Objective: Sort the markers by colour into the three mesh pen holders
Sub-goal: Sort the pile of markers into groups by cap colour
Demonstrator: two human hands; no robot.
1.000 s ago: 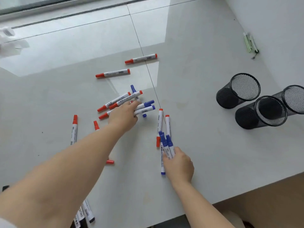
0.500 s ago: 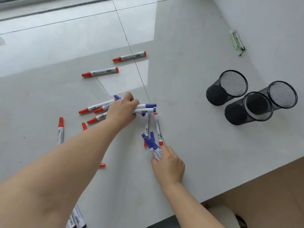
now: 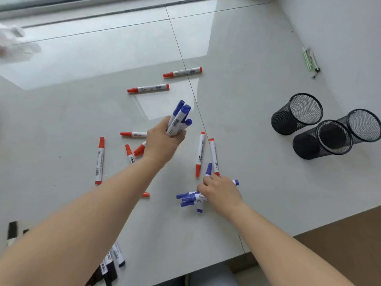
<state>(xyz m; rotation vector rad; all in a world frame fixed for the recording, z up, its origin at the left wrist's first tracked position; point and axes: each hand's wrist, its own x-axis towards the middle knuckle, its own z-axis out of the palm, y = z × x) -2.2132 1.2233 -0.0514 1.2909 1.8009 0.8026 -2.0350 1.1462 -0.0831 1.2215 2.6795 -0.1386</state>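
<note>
Gripping a bundle of blue markers [image 3: 179,118], the left hand [image 3: 162,141] holds them raised off the table [image 3: 237,79], their caps pointing up and away toward 1 o'clock. At about 5 o'clock from it, the right hand [image 3: 219,191] rests low on the table with its fingers curled over a loose cluster of blue markers [image 3: 190,198] whose caps stick out to 9 o'clock; whether the fingers actually pinch them or merely cover them I cannot tell. Just above that hand, at 12 o'clock, two red markers [image 3: 201,153] lie nearly parallel and upright in the view. More red markers are scattered around: one [image 3: 100,161] at 9 o'clock of the left wrist, several partly hidden beneath the left hand and forearm, and two more [image 3: 148,88] at 12 o'clock, farther up the table. Black markers [image 3: 112,260] lie at 7 o'clock near the table's near edge. Three black mesh pen holders [image 3: 321,129] stand clustered at 3 o'clock, well apart from both hands. Near the wall at 1 o'clock lies a small green object [image 3: 308,59].
</note>
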